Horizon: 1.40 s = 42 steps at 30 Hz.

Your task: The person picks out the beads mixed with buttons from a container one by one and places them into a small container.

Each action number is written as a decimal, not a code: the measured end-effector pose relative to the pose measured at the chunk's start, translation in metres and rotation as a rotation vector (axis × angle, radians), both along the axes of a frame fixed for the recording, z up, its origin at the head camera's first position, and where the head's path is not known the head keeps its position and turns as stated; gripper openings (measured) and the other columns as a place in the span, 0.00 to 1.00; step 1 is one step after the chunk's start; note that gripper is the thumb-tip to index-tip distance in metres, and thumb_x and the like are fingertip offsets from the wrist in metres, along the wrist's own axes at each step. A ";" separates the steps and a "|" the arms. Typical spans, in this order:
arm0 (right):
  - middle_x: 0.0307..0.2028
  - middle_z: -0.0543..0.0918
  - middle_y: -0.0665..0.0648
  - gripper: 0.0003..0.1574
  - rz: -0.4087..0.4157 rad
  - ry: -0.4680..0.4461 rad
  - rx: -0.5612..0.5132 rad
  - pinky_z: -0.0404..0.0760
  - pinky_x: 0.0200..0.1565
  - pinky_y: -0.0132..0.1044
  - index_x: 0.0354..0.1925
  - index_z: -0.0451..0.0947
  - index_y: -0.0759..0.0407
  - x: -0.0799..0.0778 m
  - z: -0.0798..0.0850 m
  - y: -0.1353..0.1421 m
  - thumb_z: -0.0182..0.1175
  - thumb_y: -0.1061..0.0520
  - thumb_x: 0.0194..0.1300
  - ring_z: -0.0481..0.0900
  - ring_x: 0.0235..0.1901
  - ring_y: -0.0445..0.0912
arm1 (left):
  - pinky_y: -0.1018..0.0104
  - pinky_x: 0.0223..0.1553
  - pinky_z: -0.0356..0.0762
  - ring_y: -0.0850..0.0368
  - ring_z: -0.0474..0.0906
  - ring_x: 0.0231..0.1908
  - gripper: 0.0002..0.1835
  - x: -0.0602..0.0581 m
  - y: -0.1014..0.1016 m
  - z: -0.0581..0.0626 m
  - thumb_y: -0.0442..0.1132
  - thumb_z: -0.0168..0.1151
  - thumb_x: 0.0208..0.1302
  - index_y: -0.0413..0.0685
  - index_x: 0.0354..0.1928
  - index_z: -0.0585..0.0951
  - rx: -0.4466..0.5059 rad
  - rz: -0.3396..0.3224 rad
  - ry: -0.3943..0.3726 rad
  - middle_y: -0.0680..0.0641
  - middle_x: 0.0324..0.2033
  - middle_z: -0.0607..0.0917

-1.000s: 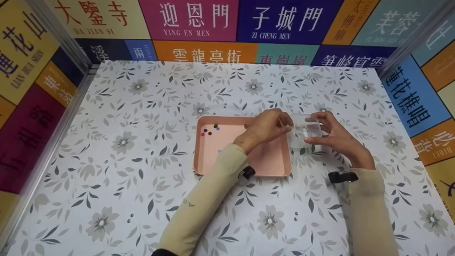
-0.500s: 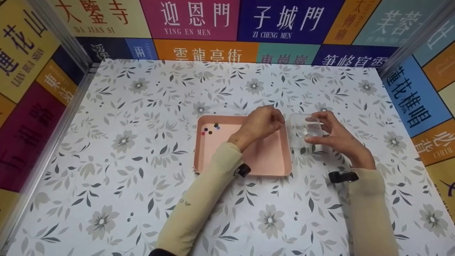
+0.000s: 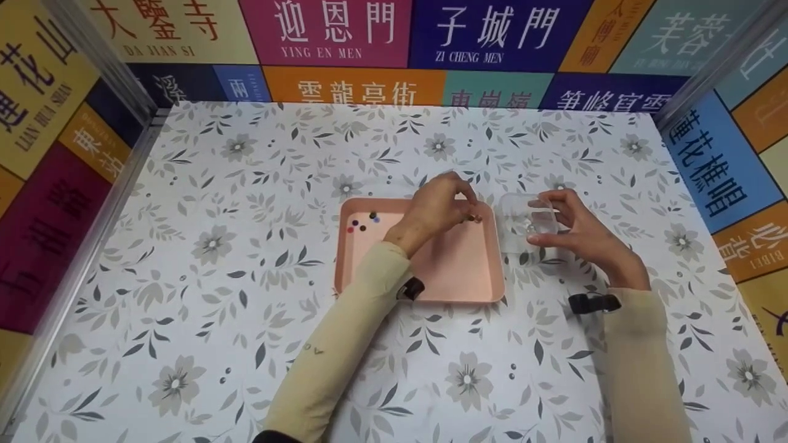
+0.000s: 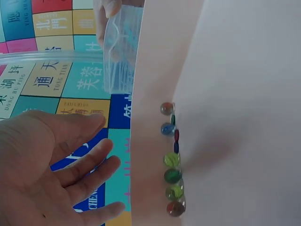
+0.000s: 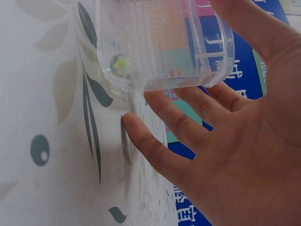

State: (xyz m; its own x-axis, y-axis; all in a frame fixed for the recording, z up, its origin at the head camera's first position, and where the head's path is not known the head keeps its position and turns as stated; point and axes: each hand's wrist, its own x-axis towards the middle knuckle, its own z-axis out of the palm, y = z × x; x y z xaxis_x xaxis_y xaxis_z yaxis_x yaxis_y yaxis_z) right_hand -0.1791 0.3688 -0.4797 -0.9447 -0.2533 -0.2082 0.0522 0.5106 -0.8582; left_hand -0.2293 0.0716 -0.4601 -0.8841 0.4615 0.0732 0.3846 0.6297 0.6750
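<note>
My left hand (image 3: 434,209) is over the back part of a pink tray (image 3: 458,271), fingers loosely bent. In the left wrist view its fingers (image 4: 89,174) are spread, with nothing between them, beside a row of glass marbles along the tray wall; one is a dark green marble (image 4: 172,176). Small flat coloured pieces (image 4: 177,135) lie among them. Right of the tray, my right hand (image 3: 582,231) holds a clear plastic box (image 3: 514,231) between thumb and fingers. A yellow-green marble (image 5: 121,65) shows inside the box in the right wrist view.
Several small coloured pieces (image 3: 362,228) lie in the tray's back left corner. The tabletop (image 3: 246,344) has a floral cover. Printed panels (image 3: 345,37) rise along the back and both sides.
My left hand has drawn back left from the clear box to over the tray, and two marbles now show near its fingertips. The right hand and box stay nearly still.
</note>
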 end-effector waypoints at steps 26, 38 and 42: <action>0.77 0.64 0.60 0.51 -0.001 -0.009 -0.026 0.57 0.76 0.68 0.73 0.52 0.50 0.000 -0.001 0.002 0.74 0.55 0.64 0.57 0.80 0.61 | 0.62 0.60 0.82 0.54 0.86 0.58 0.10 -0.005 -0.016 -0.005 0.37 0.68 0.69 0.57 0.49 0.91 -0.231 0.163 -0.081 0.53 0.56 0.90; 0.77 0.65 0.58 0.50 -0.004 -0.007 -0.031 0.60 0.76 0.64 0.72 0.53 0.49 0.000 -0.002 0.001 0.74 0.56 0.65 0.60 0.79 0.58 | 0.60 0.56 0.85 0.54 0.89 0.53 0.10 -0.001 -0.015 -0.012 0.39 0.65 0.72 0.58 0.49 0.92 -0.308 0.191 0.008 0.53 0.51 0.92; 0.77 0.65 0.60 0.51 0.001 0.002 -0.017 0.63 0.74 0.64 0.73 0.52 0.51 0.000 -0.001 0.001 0.73 0.55 0.65 0.61 0.78 0.59 | 0.57 0.52 0.87 0.53 0.90 0.48 0.10 0.001 -0.015 -0.014 0.39 0.66 0.70 0.58 0.46 0.93 -0.352 0.200 0.077 0.53 0.46 0.93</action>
State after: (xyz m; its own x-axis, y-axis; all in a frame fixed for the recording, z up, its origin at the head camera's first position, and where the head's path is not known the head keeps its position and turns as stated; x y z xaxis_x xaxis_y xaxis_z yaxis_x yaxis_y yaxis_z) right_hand -0.1792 0.3696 -0.4811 -0.9450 -0.2573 -0.2018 0.0500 0.4962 -0.8668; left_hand -0.2287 0.0566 -0.4737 -0.9571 0.2894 0.0113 0.2720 0.8847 0.3787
